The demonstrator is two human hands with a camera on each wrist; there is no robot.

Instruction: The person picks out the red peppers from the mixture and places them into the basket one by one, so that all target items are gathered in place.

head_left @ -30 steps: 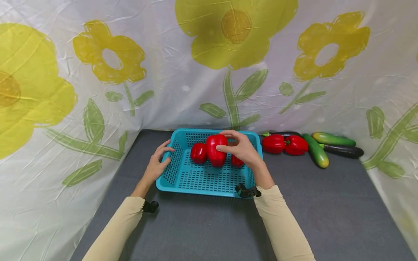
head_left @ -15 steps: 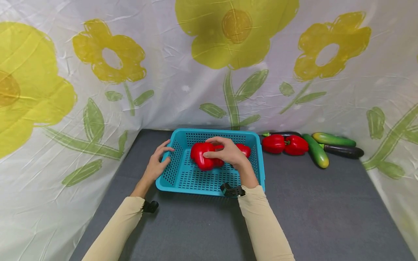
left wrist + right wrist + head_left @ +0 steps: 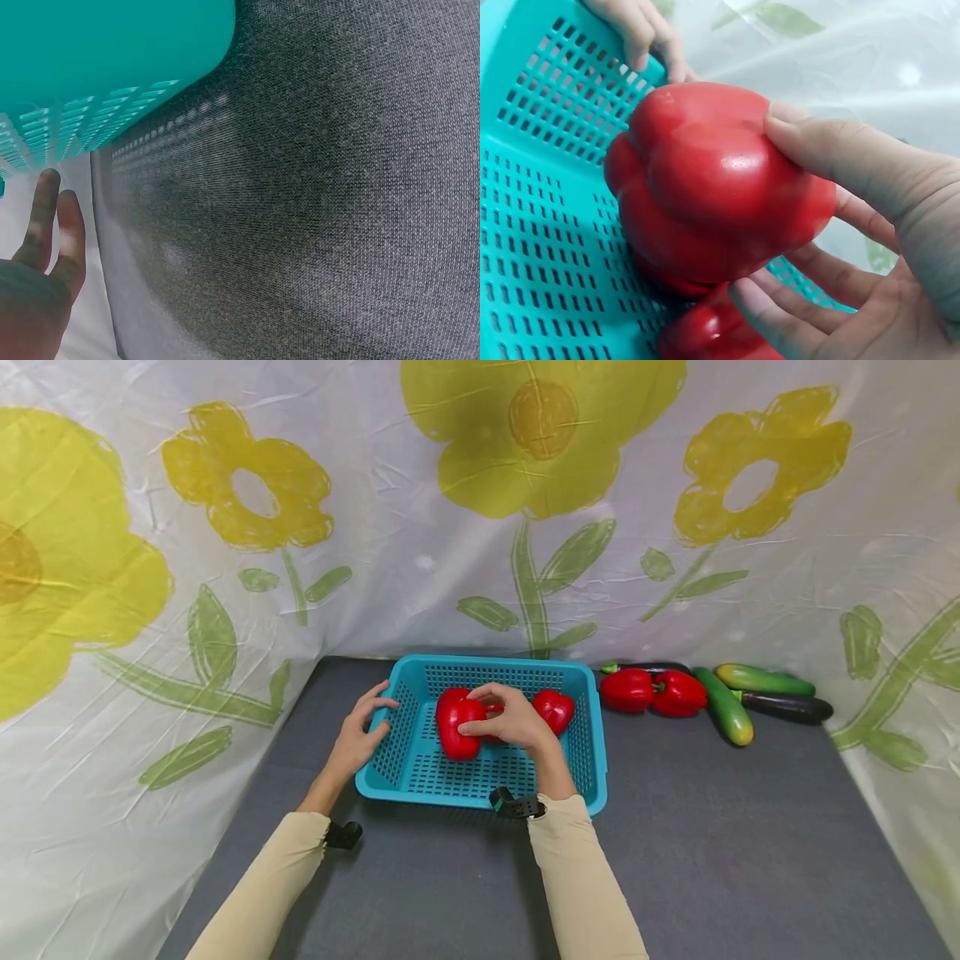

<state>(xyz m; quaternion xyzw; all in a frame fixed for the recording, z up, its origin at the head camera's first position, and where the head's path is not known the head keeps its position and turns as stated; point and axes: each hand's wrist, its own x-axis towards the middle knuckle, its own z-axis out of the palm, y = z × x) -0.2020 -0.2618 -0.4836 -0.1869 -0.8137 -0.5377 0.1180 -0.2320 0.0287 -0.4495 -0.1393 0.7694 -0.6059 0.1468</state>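
In the head view the right hand [image 3: 513, 722] pinches a red bell pepper [image 3: 456, 731] between thumb and fingers, over the left half of the blue-green basket [image 3: 480, 797]. Up close in the right wrist view, this pepper [image 3: 712, 180] lies across the thumb and fingertips, with other red peppers [image 3: 712, 330] partly hidden below it. Another pepper [image 3: 553, 710] rests in the basket's right part. The left hand [image 3: 357, 739] is at the basket's left rim with fingers loosely spread; in the left wrist view two fingers [image 3: 71, 232] extend beside the basket wall [image 3: 112, 45].
Right of the basket on the dark grey table [image 3: 712, 843] are two red peppers [image 3: 627, 691] [image 3: 678, 694], an eggplant [image 3: 787, 707] with another behind the peppers, and two green cucumber-like vegetables [image 3: 723, 706] [image 3: 765, 679]. A flower-patterned cloth [image 3: 375, 527] hangs behind the table.
The right hand has moved left and slightly nearer with its pepper, from the basket's middle to its left part, uncovering the pepper on the right. The left hand has stayed at the rim.
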